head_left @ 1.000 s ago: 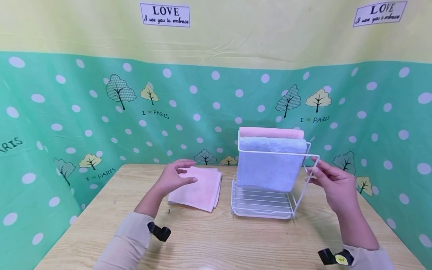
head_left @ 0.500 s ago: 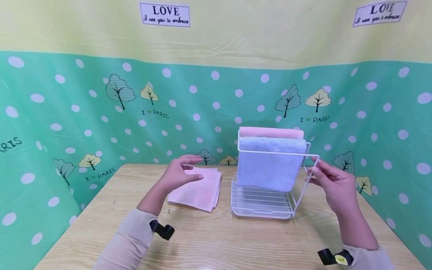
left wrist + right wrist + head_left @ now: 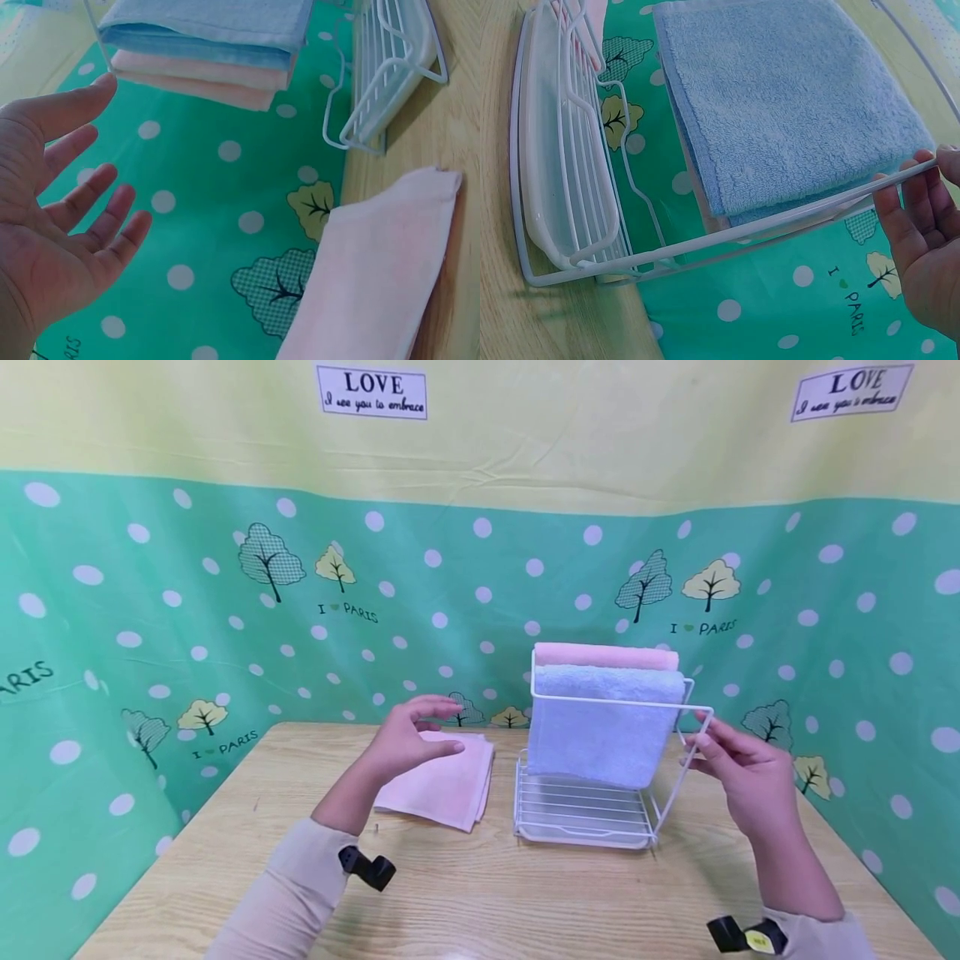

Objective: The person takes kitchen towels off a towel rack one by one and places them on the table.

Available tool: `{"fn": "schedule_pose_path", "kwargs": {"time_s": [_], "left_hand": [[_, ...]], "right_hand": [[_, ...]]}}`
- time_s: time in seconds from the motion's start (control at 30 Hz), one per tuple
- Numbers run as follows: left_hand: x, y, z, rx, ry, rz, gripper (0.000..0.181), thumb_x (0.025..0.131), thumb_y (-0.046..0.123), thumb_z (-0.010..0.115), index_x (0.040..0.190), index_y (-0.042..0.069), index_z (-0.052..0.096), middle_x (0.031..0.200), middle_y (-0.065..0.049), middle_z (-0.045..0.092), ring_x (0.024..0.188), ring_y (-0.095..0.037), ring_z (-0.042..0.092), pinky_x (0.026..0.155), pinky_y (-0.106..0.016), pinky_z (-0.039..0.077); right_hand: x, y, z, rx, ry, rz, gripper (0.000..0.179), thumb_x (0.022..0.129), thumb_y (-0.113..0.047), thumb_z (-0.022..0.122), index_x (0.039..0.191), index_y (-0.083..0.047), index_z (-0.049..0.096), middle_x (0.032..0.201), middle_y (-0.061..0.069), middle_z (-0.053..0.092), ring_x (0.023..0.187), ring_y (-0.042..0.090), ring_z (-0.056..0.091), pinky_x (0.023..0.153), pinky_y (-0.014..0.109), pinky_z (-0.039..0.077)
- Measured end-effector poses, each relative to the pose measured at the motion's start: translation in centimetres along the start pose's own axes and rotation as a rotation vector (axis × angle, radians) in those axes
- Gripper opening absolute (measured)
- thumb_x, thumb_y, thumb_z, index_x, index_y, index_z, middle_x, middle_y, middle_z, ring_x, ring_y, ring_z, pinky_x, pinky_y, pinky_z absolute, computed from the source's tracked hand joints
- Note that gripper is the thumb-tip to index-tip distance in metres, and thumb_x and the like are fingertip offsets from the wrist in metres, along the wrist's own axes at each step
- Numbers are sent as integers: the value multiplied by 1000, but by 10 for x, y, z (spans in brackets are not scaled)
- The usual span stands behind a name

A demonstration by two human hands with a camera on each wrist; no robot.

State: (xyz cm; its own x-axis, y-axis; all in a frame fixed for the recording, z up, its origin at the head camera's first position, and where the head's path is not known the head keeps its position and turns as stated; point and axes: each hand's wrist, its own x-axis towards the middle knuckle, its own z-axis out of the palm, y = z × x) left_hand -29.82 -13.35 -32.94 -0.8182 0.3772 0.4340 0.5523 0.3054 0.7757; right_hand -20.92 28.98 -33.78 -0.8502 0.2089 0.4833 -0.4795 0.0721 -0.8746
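Note:
A white wire rack (image 3: pixel 585 838) with a tray at its base stands right of centre in the head view. Over its upper bars hang a light blue towel (image 3: pixel 600 731) and, behind that, a pink towel (image 3: pixel 606 655). My right hand (image 3: pixel 753 785) pinches the rack's right side wire; the right wrist view shows thumb and fingers around the wire (image 3: pixel 780 217). My left hand (image 3: pixel 401 743) is held in the air with fingers spread, left of the rack. It partly covers a folded pink cloth (image 3: pixel 442 789) lying on the table. Nothing is in the left hand (image 3: pixel 52 247).
The wooden table (image 3: pixel 480 906) meets a green dotted curtain (image 3: pixel 420 585) at the back and on both sides. Dark cameras (image 3: pixel 367 868) are strapped at both wrists.
My left hand has shifted right and slightly up, toward the rack, fingers still spread. The right hand keeps its hold on the wire, and rack, towels and folded cloth stay put.

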Motion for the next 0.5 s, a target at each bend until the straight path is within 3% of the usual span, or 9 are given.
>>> {"fn": "schedule_pose_path", "kwargs": {"time_s": [0.5], "left_hand": [[7, 17, 3, 26, -11, 17, 47, 74, 18, 87, 117, 10, 71, 129, -4, 60, 116, -21, 55, 95, -40, 50]], "right_hand": [[-1, -1, 0, 12, 5, 16, 37, 93, -4, 65, 129, -1, 61, 100, -1, 74, 84, 10, 70, 71, 25, 57]]}}
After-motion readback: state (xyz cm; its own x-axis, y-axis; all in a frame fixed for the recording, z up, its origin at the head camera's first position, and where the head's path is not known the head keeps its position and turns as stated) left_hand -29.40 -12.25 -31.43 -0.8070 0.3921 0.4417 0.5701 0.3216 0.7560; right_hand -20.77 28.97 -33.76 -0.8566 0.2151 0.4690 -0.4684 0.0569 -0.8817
